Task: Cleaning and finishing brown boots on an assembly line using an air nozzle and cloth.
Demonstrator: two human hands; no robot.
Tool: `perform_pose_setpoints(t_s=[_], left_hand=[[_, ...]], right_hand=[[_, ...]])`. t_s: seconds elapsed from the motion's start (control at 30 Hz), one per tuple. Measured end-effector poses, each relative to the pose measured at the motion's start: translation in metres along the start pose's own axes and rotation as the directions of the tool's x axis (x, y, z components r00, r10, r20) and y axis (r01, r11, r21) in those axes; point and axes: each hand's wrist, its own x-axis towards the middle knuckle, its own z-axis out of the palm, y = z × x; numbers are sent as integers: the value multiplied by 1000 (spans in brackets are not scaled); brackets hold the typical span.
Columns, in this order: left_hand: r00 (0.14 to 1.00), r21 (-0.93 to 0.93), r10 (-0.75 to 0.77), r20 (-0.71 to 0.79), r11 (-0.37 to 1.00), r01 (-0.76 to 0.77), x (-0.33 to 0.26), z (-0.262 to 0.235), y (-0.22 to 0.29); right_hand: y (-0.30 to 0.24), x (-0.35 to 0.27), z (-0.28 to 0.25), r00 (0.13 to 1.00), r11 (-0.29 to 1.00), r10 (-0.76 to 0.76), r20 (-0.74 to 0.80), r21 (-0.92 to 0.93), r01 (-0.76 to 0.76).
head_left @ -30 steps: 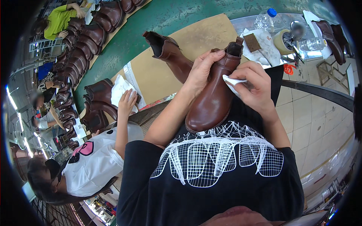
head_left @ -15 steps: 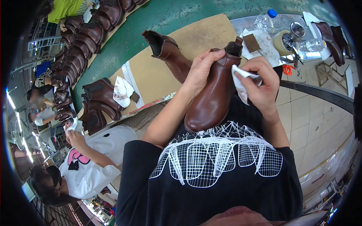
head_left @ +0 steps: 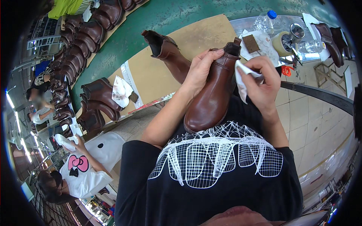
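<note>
A glossy brown ankle boot (head_left: 211, 100) is held in front of my chest, its toe pointing down toward me. My left hand (head_left: 201, 69) grips it by the shaft near the opening, thumb on top. At its right side, my right hand (head_left: 262, 81) pinches a folded white cloth (head_left: 242, 77), which hangs close to the boot's shaft; whether it touches the leather I cannot tell. Just beyond my left hand, a second brown boot (head_left: 171, 56) lies on the tan board (head_left: 203, 32), its opening facing away from me.
Several brown boots (head_left: 100, 96) sit on the left beside a stained cloth (head_left: 121, 92). At right are a capped bottle (head_left: 268, 20), a brown abrasive block (head_left: 250, 43), a tape roll (head_left: 281, 42) and more boots (head_left: 328, 41). A co-worker (head_left: 85, 169) sits at left; boot rows (head_left: 81, 49) line the green table (head_left: 141, 28).
My right hand and the cloth have shifted very slightly right, away from the boot's shaft. The boot stays almost still in my left hand. The co-worker's hand with a white cloth has moved lower.
</note>
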Motion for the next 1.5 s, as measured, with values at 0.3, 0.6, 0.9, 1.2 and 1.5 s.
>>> perform_pose_setpoints(t_s=[0.3,0.6,0.9,1.2,1.5], left_hand=[[999,10,47,-6,999,-47,0,0,2],[999,-52,27,-42,998,-30,3,-4,-3],[996,0,67,-62,998,-67,3,-5,-2],[998,-27,26,-58,999,-28,4,-5,-4],[999,-8,34,-35,999,-34,3,-3,-6]], right_hand=[[3,3,13,998,990,-66,24,-125,69],[3,-1,2,998,999,49,30,7,-49],[3,-9,6,976,992,127,179,-18,-126],[0,-13,-3,976,985,162,143,30,-168],[11,-8,14,996,993,-62,69,-94,68]])
